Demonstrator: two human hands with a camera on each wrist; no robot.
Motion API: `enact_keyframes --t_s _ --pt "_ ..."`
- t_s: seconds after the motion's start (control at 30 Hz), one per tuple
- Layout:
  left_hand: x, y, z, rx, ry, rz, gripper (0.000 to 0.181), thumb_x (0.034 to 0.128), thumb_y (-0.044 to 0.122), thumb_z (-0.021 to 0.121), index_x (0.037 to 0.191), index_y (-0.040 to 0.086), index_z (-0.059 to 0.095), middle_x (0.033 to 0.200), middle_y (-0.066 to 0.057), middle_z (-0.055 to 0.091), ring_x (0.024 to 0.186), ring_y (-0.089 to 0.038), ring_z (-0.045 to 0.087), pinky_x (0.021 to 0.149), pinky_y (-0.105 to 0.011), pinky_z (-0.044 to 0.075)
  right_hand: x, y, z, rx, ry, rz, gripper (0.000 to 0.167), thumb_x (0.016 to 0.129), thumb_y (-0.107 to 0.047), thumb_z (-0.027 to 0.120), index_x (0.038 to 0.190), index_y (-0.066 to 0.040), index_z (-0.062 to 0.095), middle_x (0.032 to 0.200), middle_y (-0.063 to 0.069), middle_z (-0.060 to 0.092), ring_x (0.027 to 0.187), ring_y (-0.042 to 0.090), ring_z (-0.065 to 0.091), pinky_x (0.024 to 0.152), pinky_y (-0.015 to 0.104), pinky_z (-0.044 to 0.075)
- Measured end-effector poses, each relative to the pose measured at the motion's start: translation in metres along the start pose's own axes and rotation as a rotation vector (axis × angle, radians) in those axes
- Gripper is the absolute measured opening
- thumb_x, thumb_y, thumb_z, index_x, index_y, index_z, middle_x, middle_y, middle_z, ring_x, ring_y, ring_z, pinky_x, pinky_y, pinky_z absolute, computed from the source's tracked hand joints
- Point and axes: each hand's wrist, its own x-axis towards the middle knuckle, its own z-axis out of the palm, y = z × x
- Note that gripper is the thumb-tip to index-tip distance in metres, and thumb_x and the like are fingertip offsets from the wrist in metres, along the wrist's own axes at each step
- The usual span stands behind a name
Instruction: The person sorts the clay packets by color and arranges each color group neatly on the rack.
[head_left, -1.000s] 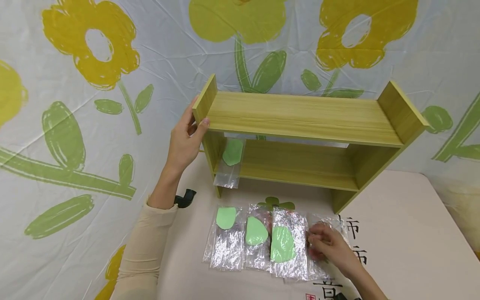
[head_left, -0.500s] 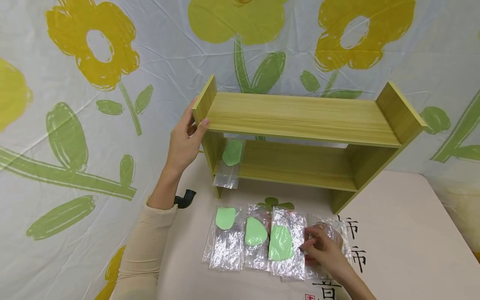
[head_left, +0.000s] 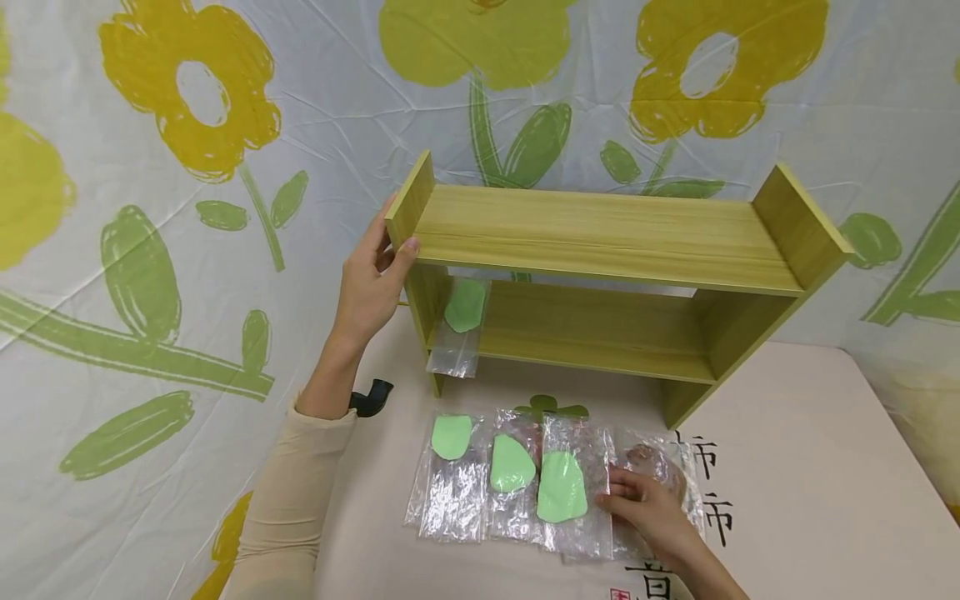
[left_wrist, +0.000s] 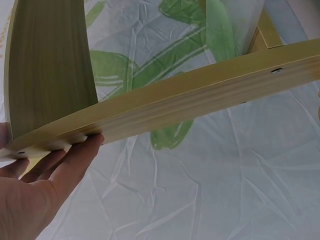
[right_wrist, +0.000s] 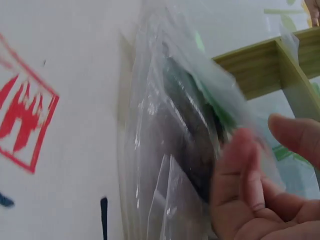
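A small two-tier wooden shelf (head_left: 600, 237) stands tilted in the head view. My left hand (head_left: 369, 279) grips its upper left side panel, thumb in front and fingers behind; in the left wrist view the fingertips press the panel's outer face (left_wrist: 165, 107). Several clear plastic bags lie in a row before the shelf. Fingers of my right hand (head_left: 652, 512) pinch the right edge of a clear bag (head_left: 596, 533) holding a light green piece (head_left: 561, 487). In the right wrist view this bag (right_wrist: 220, 95) stands partly lifted, its far side hidden.
Another bagged green piece (head_left: 465, 306) leans on the lower shelf's left end. Bags with green pieces (head_left: 452, 437) (head_left: 513, 463) lie to the left, and a bag with something brownish (head_left: 667, 467) lies right. A dark pipe-shaped object (head_left: 371, 398) sits by the left forearm.
My right hand has moved left from the rightmost bag to the edge of the neighbouring bag with the green piece and now pinches it. The left hand stays on the shelf.
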Motion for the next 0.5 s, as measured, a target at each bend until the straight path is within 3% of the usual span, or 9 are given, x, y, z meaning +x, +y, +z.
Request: enact_keyframes --t_s 0.2,0.37,0.5 --pt "0.0000 0.0004 0.0018 0.005 0.000 0.009 0.057 0.1032 0.007 0.055 0.156 0.006 0.034 0.144 -0.020 0.051 0.126 -0.029 0.055 0.100 -0.045 0.047 0.0007 0.0004 -0.0024 0.022 -0.126 -0.001 0.065 0.092 -0.003 0.069 0.143 0.014 0.033 0.113 0.021 0.060 0.090 0.025 0.063 0.074 0.038 0.058" --pt "0.0007 -0.0046 0.0031 0.011 0.004 0.010 0.059 0.1032 0.008 0.056 0.157 0.011 0.034 0.145 -0.016 0.051 0.126 -0.028 0.055 0.100 -0.044 0.047 0.0031 0.0018 -0.0047 0.036 -0.178 0.031 0.077 0.093 -0.004 0.068 0.153 0.006 0.021 0.118 0.018 0.059 0.080 0.021 0.063 0.062 0.032 0.055" --pt "0.0004 -0.0043 0.0044 0.020 0.008 0.017 0.059 0.1034 0.010 0.057 0.158 0.015 0.034 0.145 -0.013 0.052 0.126 -0.025 0.055 0.100 -0.043 0.048 0.0067 0.0041 -0.0074 0.065 -0.200 0.023 0.078 0.093 -0.004 0.067 0.154 0.005 0.019 0.101 0.007 0.061 0.073 0.014 0.060 0.059 0.025 0.052"
